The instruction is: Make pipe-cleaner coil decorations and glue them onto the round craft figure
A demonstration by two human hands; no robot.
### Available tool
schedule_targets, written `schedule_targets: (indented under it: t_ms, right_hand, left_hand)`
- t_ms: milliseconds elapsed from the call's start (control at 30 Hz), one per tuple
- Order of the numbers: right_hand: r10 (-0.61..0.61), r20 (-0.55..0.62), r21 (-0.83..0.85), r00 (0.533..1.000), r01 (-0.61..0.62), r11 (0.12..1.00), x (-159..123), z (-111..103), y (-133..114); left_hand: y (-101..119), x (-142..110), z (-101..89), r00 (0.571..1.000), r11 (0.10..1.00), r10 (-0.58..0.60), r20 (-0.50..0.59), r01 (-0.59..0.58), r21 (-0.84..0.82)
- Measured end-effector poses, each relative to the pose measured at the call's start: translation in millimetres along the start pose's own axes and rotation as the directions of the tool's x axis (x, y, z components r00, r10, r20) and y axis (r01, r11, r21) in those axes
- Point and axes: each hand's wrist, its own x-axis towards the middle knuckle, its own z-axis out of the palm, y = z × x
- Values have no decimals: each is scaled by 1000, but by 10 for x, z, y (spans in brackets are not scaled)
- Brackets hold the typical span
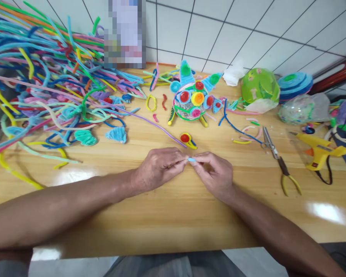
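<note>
Between the fingertips of my left hand and my right hand is a short light blue pipe cleaner piece. Both hands pinch it, one at each side, over the middle of the table. Just beyond them lies a yellow pipe cleaner loop with a red disc. A lilac pipe cleaner runs diagonally toward my left fingertips. Farther back stands a round figure of coiled pipe cleaners, with blue and green horns, coloured discs and yellow feet.
A big tangle of pipe cleaners covers the left side. To the right lie scissors, yellow-handled pliers and a yellow glue gun. A green wrapped ball and blue coiled discs stand by the tiled wall.
</note>
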Motion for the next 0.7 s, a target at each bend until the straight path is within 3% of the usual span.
schedule_targets:
  t_ms: [700]
  right_hand:
    - [49,26,17,998,-50,999,-6,5,-7]
  left_hand:
    - [12,23,10,999,998,-46,-2,46,47]
